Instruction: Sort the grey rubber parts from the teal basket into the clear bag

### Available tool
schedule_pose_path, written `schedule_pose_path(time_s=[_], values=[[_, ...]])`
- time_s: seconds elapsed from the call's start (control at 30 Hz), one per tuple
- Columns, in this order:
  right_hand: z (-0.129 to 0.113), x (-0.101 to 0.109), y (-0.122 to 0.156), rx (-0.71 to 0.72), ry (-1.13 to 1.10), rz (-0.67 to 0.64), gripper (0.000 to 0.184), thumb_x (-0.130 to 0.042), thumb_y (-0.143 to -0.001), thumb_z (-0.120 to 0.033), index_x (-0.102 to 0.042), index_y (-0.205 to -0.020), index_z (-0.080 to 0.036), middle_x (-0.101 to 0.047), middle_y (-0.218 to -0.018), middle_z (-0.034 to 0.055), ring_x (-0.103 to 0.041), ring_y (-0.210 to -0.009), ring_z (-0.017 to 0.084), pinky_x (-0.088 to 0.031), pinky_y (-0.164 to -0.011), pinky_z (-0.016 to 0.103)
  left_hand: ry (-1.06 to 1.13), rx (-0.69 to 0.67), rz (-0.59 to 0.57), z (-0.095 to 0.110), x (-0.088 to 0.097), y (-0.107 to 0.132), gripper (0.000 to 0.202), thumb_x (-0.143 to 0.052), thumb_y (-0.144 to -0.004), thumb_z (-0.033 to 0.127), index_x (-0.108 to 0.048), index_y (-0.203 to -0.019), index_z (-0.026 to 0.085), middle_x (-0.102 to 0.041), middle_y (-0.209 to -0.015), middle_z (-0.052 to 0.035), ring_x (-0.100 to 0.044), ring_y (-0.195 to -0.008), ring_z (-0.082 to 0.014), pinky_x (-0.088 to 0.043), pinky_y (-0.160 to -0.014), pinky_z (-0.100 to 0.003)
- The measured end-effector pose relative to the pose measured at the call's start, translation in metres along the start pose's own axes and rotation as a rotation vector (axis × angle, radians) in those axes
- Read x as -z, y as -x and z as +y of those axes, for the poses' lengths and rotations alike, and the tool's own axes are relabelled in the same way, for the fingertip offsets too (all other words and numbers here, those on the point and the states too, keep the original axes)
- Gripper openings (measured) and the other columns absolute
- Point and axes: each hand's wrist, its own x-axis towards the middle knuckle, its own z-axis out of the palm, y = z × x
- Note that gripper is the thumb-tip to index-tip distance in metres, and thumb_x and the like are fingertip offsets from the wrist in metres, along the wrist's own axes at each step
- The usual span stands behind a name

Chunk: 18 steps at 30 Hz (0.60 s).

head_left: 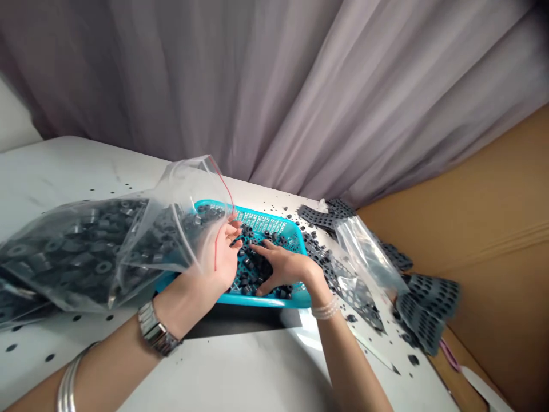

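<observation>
The left hand holds the mouth of a clear plastic zip bag packed with small black rubber rings, its grip narrow on the film. The right hand spreads wide, fingertips touching more loose rings inside a turquoise perforated plastic tray on the white tabletop. Dark punched rubber sheets lie just right of the tray.

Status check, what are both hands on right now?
Left hand holding the mouth of a clear plastic zip bag of dark rubber rings. Right hand spread over loose dark rubber pieces in a turquoise plastic mesh tray. Nothing in the way.
</observation>
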Motion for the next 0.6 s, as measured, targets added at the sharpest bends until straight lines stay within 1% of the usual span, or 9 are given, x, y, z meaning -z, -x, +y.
schedule_pose_path(time_s=[0.07, 0.1, 0.17, 0.23, 0.3, 0.37, 0.5, 0.57, 0.6], values=[[-0.003, -0.007, 0.004, 0.053, 0.17, -0.013, 0.103, -0.09, -0.041, -0.035, -0.051, -0.136, -0.024, -0.044, -0.14, 0.0188, -0.038, -0.13, 0.044, -0.034, -0.102, 0.058, -0.015, 0.039, 0.021, -0.004, -0.001, 0.002, 0.029, -0.044, -0.073, -0.006, -0.06, -0.074, 0.017, -0.056, -0.075, -0.0006, -0.052, -0.064, -0.0075, -0.041, -0.053, -0.017], [-0.004, -0.009, 0.005, 0.091, 0.218, 0.002, 0.091, -0.087, -0.048, -0.033, -0.054, -0.132, -0.023, -0.049, -0.133, 0.0175, -0.044, -0.123, 0.041, -0.038, -0.099, 0.055, -0.02, 0.055, 0.031, -0.006, -0.001, 0.002, 0.027, -0.044, -0.073, -0.005, -0.06, -0.074, 0.017, -0.056, -0.075, -0.0005, -0.052, -0.064, -0.0073, -0.041, -0.053, -0.017], [-0.005, -0.012, 0.006, 0.157, 0.217, 0.038, 0.06, -0.078, -0.06, -0.021, -0.062, -0.118, -0.022, -0.057, -0.115, 0.012, -0.055, -0.104, 0.03, -0.045, -0.088, 0.044, -0.02, 0.078, 0.05, -0.008, 0.0, 0.001, 0.024, -0.044, -0.074, -0.002, -0.059, -0.075, 0.017, -0.057, -0.076, -0.0006, -0.053, -0.066, -0.0071, -0.041, -0.053, -0.017], [-0.005, -0.013, 0.004, 0.208, 0.193, 0.056, 0.039, -0.065, -0.065, -0.006, -0.066, -0.101, -0.022, -0.059, -0.098, 0.006, -0.057, -0.085, 0.02, -0.046, -0.078, 0.035, -0.022, 0.094, 0.064, -0.009, 0.002, -0.001, 0.023, -0.045, -0.073, -0.001, -0.059, -0.076, 0.017, -0.057, -0.077, -0.0006, -0.053, -0.067, -0.0068, -0.041, -0.053, -0.016], [-0.004, -0.009, 0.002, 0.266, 0.168, 0.083, 0.034, -0.056, -0.064, 0.001, -0.066, -0.087, -0.022, -0.06, -0.085, 0.0018, -0.055, -0.077, 0.017, -0.044, -0.073, 0.03, -0.024, 0.109, 0.071, -0.01, 0.003, -0.002, 0.023, -0.046, -0.072, -0.002, -0.059, -0.078, 0.017, -0.058, -0.079, -0.001, -0.054, -0.071, -0.0068, -0.042, -0.055, -0.016], [-0.004, -0.001, 0.002, 0.312, 0.138, 0.147, 0.03, -0.054, -0.065, 0.002, -0.063, -0.081, -0.022, -0.06, -0.081, 0.0001, -0.055, -0.078, 0.016, -0.042, -0.075, 0.029, -0.024, 0.131, 0.064, -0.011, 0.003, -0.002, 0.024, -0.046, -0.073, -0.001, -0.06, -0.082, 0.017, -0.06, -0.083, -0.0031, -0.057, -0.077, -0.0082, -0.045, -0.06, -0.016], [-0.013, 0.016, 0.012, 0.325, 0.072, 0.393, 0.025, -0.049, -0.074, -0.004, -0.058, -0.089, -0.021, -0.061, -0.092, 0.0026, -0.055, -0.09, 0.018, -0.04, -0.084, 0.033, -0.025, 0.223, 0.008, -0.019, 0.001, 0.003, 0.023, -0.045, -0.079, 0.005, -0.061, -0.093, 0.015, -0.063, -0.103, -0.0107, -0.06, -0.091, -0.0154, -0.052, -0.073, -0.025], [-0.022, 0.018, 0.019, 0.355, 0.02, 0.488, 0.023, -0.049, -0.076, -0.006, -0.057, -0.091, -0.022, -0.06, -0.095, 0.0029, -0.055, -0.091, 0.018, -0.041, -0.084, 0.033, -0.024, 0.284, -0.041, -0.024, -0.001, 0.007, 0.018, -0.045, -0.082, 0.01, -0.06, -0.09, 0.015, -0.064, -0.099, -0.0117, -0.061, -0.085, -0.0194, -0.054, -0.07, -0.033], [-0.028, 0.016, 0.022, 0.385, -0.009, 0.5, 0.022, -0.049, -0.077, -0.007, -0.057, -0.091, -0.022, -0.06, -0.095, 0.0027, -0.055, -0.09, 0.018, -0.042, -0.083, 0.033, -0.022, 0.314, -0.069, -0.026, -0.002, 0.009, 0.016, -0.045, -0.083, 0.013, -0.06, -0.086, 0.015, -0.064, -0.093, -0.0112, -0.061, -0.079, -0.0206, -0.054, -0.067, -0.037]])
